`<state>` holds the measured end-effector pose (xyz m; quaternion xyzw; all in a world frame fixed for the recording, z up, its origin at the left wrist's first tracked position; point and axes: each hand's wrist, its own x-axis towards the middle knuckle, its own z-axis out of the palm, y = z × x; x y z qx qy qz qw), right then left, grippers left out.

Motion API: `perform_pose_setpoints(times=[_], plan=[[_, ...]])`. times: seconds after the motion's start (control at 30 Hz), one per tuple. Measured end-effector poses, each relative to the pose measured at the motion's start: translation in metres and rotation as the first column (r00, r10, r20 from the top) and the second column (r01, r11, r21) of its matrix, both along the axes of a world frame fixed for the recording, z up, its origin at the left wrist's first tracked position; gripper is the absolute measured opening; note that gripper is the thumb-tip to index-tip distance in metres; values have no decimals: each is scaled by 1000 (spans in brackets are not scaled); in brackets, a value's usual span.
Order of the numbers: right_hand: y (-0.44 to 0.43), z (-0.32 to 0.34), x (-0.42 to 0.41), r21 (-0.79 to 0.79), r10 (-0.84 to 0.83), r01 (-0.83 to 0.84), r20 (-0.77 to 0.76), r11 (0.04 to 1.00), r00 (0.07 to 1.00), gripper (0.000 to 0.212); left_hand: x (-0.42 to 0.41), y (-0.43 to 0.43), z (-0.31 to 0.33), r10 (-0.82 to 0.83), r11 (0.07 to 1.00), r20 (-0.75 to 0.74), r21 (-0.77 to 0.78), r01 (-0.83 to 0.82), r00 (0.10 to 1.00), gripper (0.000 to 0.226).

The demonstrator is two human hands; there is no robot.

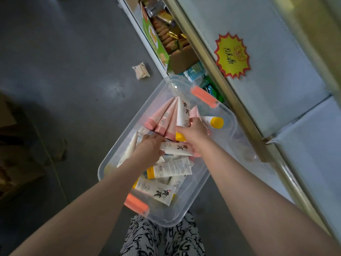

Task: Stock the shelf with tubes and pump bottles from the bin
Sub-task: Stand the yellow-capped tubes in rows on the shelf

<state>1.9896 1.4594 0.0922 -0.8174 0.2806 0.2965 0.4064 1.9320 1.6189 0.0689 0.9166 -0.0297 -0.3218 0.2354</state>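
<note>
A clear plastic bin (224, 145) with orange latches sits on the floor by my legs. It holds several white tubes with yellow caps and several pink tubes (162, 117). My right hand (193, 134) grips an upright white tube with a yellow cap (182, 113). My left hand (150, 147) reaches into the bin with its fingers curled round the end of a white tube lying flat (176, 148). More white tubes (171, 169) lie lower in the bin.
A shelf (276, 74) runs along the right, with a metal rail and a yellow starburst price tag (232, 56). Below it stand a cardboard box of snack packs (166, 36) and blue packets. A small packet (141, 70) lies on the grey floor.
</note>
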Motion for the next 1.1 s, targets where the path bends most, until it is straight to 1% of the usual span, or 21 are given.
perform_pose_setpoints(times=[0.07,0.13,0.17,0.2,0.27,0.33,0.37,0.43,0.5,0.6,0.67,0.73,0.8,0.87,0.93,0.97,1.0,1.07,1.1], plan=[[-8,17,-7,74,-28,26,18,997,999,54,-2,-3,5,5,999,-18,50,-4,1000,39],[-16,34,-15,155,-69,61,43,986,997,58,-5,-5,13,46,998,-23,53,-44,999,36],[-20,43,-19,184,-79,68,56,981,995,60,-6,-6,19,78,996,-22,42,-77,997,34],[-23,52,-23,217,-83,66,68,974,994,58,-7,-7,28,111,994,-31,25,-110,993,32],[-30,71,-33,297,-103,73,86,952,991,44,-9,-10,43,158,987,-69,-6,-159,985,31],[-36,92,-44,352,-133,97,80,931,988,40,-11,-11,59,228,970,-121,-54,-236,966,32],[-38,102,-49,373,-152,113,77,921,985,41,-12,-12,67,300,941,-159,-114,-319,941,31],[-41,119,-60,399,-182,131,91,907,979,44,-14,-14,85,443,825,-233,-271,-495,866,25],[-43,134,-70,407,-201,141,108,903,974,44,-14,-17,106,500,724,-273,-389,-569,822,25],[-45,159,-84,419,-225,147,142,896,964,40,-14,-21,136,486,645,-324,-495,-583,812,25],[-46,174,-94,435,-247,160,151,886,957,48,-14,-24,153,452,611,-355,-544,-574,818,29],[-48,187,-101,438,-273,177,167,881,947,62,-14,-30,172,393,607,-344,-599,-522,853,22],[-52,198,-107,470,-302,183,192,864,934,66,-14,-36,188,327,626,-302,-641,-444,896,21],[-57,209,-112,508,-331,183,217,842,918,63,-13,-41,200,273,637,-253,-676,-372,928,16],[-65,219,-118,506,-360,186,270,842,893,48,-12,-49,213,230,638,-220,-701,-318,948,13],[-69,226,-121,494,-377,198,296,847,877,39,-11,-53,220,205,637,-216,-711,-298,954,15],[-74,232,-124,484,-391,205,323,851,862,36,-11,-58,228,182,617,-221,-733,-286,958,19],[-84,246,-131,441,-398,213,384,872,834,45,-11,-69,242,136,563,-242,-779,-276,961,18],[-90,254,-135,416,-396,217,416,883,819,48,-9,-75,249,120,551,-236,-792,-263,964,17]])
